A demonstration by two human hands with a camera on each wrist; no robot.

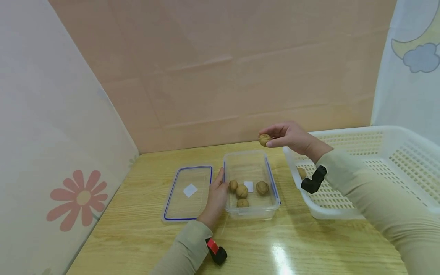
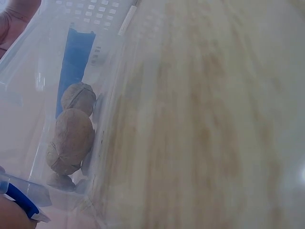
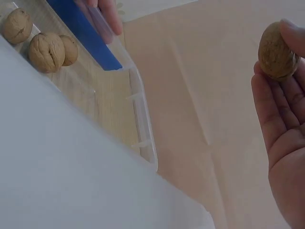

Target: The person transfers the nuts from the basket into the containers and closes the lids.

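My right hand pinches a walnut between thumb and fingertips, in the air above the far end of a clear plastic container. The right wrist view shows that walnut at the tips of the fingers. Several walnuts lie on the container's floor. My left hand holds the container's left wall, with one digit over the blue-sealed rim. Through the wall, the left wrist view shows the walnuts close up.
The container's blue-edged clear lid lies flat on the wooden table just left of my left hand. A white perforated basket stands to the right with one walnut in it. Walls close off the back and left.
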